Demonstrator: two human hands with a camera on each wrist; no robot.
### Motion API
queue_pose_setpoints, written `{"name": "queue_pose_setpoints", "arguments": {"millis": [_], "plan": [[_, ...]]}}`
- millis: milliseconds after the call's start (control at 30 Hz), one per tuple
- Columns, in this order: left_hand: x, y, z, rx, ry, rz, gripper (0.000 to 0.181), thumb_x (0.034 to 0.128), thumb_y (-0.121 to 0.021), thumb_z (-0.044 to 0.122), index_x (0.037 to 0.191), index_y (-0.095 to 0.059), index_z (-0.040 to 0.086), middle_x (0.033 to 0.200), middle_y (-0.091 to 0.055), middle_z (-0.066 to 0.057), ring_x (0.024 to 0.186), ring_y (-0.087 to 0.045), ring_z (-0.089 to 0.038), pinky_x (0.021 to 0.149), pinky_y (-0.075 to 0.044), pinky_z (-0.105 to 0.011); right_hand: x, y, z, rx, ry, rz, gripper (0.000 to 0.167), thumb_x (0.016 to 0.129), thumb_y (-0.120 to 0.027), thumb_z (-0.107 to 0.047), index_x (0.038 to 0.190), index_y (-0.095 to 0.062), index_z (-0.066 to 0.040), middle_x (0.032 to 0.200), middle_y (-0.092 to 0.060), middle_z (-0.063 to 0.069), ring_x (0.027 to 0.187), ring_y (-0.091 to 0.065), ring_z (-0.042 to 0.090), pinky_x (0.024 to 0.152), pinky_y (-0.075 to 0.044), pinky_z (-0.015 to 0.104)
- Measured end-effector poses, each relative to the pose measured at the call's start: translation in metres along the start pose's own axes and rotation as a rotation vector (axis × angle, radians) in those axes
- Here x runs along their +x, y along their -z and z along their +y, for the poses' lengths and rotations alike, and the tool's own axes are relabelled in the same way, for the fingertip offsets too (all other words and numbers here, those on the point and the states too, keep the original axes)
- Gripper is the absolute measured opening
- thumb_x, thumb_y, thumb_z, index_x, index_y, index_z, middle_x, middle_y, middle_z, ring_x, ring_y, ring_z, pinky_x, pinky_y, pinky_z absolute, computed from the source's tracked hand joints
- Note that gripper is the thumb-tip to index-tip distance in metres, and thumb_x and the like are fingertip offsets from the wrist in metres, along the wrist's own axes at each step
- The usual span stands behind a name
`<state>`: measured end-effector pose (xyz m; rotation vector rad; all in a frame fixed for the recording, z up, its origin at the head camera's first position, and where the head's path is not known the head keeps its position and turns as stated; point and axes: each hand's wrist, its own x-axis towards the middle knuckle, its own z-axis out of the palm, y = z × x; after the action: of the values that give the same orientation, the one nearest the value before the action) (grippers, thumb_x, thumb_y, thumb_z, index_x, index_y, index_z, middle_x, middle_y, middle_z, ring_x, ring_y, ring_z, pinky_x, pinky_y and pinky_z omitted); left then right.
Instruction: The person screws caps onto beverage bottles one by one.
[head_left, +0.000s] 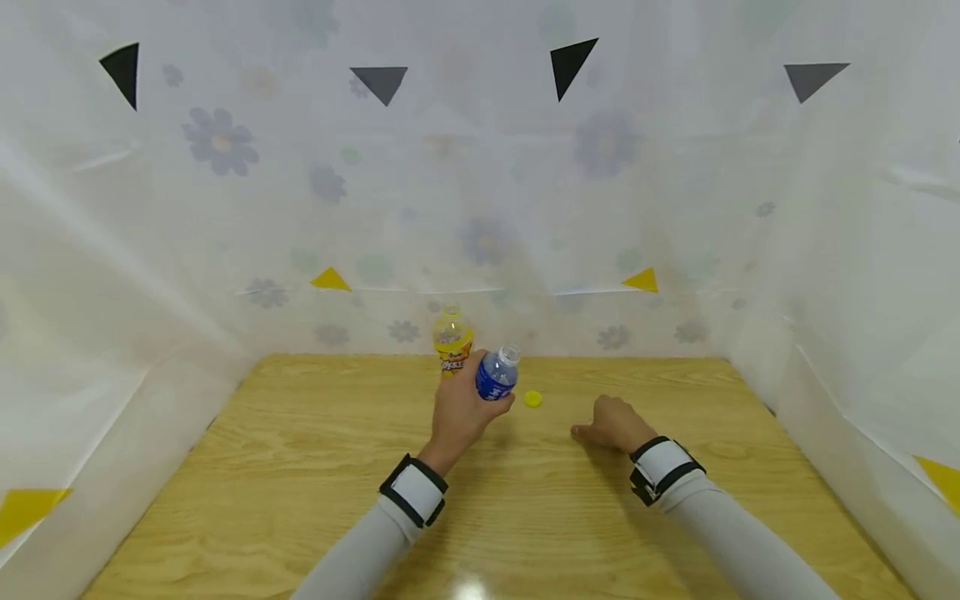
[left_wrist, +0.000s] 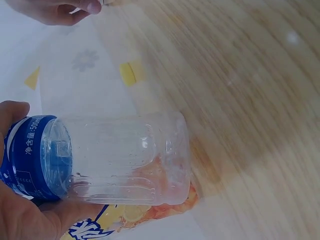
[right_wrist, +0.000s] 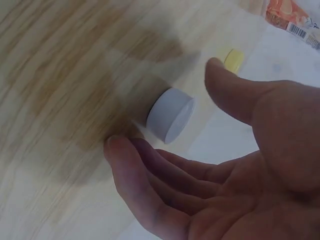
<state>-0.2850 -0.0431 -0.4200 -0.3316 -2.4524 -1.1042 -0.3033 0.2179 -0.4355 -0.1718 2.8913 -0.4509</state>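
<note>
My left hand grips a clear plastic bottle round its blue label. The bottle has no cap on its mouth and looks nearly empty; whether its base touches the table I cannot tell. A white bottle cap lies on the wood below my right hand. Thumb and fingers are spread apart around that cap, without a visible grip on it. In the head view the right hand hides the cap. Just beyond the left hand stands an uncapped bottle with a yellow-orange label, partly covered by that hand.
A yellow cap lies on the wooden table between the two hands. White patterned sheeting closes off the back and both sides, with black, grey and yellow triangles on it.
</note>
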Motion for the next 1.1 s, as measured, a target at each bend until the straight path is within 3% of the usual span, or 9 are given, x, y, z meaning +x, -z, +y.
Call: {"name": "queue_pose_setpoints", "arguments": {"millis": [233,433,1000,1100], "plan": [[-0.0009,-0.0019,0.0003,0.001,-0.010,-0.005,0.074,0.0778,-0.088,0.034,0.140,-0.054,0.014,0.123,-0.071,-0.010,0.108,-0.070,-0.026,0.090,-0.057,-0.045,-0.0011,-0.0029,0.0002,-0.007,0.036,0.017,0.031,0.092,-0.072,-0.021,0.071,-0.055,-0.006,0.057,-0.038,-0.001,0.050,-0.040,0.013,0.050,-0.033,0.026],[-0.0008,0.0005,0.0026,-0.011,-0.009,0.001,0.074,0.0774,-0.088,0.031,0.140,-0.054,0.013,0.124,-0.071,-0.011,0.108,-0.070,-0.027,0.089,-0.057,-0.046,0.0014,-0.0022,-0.0004,-0.043,0.061,0.014,0.022,0.093,-0.068,-0.015,0.089,-0.060,0.005,0.064,-0.049,0.005,0.056,-0.048,0.018,0.055,-0.037,0.029],[-0.0016,0.0007,0.0034,0.010,-0.029,-0.021,0.074,0.0779,-0.088,0.031,0.141,-0.054,0.013,0.124,-0.071,-0.010,0.109,-0.070,-0.026,0.089,-0.057,-0.045,-0.0003,-0.0033,0.0005,-0.021,0.048,0.003,0.036,0.094,-0.066,-0.016,0.111,-0.058,0.015,0.072,-0.058,0.012,0.060,-0.053,0.022,0.057,-0.039,0.031],[-0.0018,0.0013,0.0036,0.008,-0.034,-0.022,0.074,0.0780,-0.088,0.032,0.141,-0.054,0.013,0.124,-0.071,-0.010,0.108,-0.070,-0.026,0.089,-0.057,-0.045,-0.0005,-0.0029,0.0000,0.004,0.055,0.026,0.043,0.094,-0.064,-0.016,0.120,-0.056,0.018,0.086,-0.065,0.020,0.068,-0.058,0.024,0.062,-0.043,0.034]]}}
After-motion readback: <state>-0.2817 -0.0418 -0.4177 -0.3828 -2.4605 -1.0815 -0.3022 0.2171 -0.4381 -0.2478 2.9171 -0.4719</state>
